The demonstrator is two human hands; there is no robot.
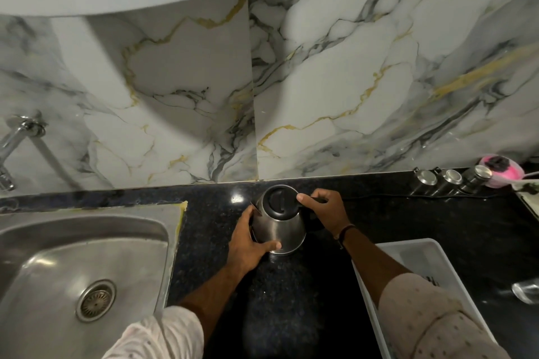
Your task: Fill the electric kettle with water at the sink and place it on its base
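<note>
The kettle [278, 223] stands on the dark bench [408, 221], close to the marble wall [335, 81] and to the right of the sink [87, 245]. Its black lid [279, 201] is shut. Whether the base sits under it cannot be told, since the body hides whatever is beneath.

The body is smooth brushed steel, rigid and likely slippery, more so with wet fingers, so it gives a poor grip by itself. The black handle on its right side is the proper place to carry it: made for the fist and set so the weight hangs below. If the kettle is empty it should lift easily; once filled it will be markedly heavier and will pull down at the spout side, so a firm closed grip on the handle seems needed, with the other hand steadying the wall only.

The right hand [322, 210] is curled around the handle, thumb pressed near the lid's edge. The left hand [250, 245] is spread against the steel wall on the left, thumb lying across the lower front.

Further out, a chrome tap [17, 140] hangs at the far left above the sink, a white tray [420, 253] lies to the right, and three steel canisters [450, 179] stand along the wall.
</note>
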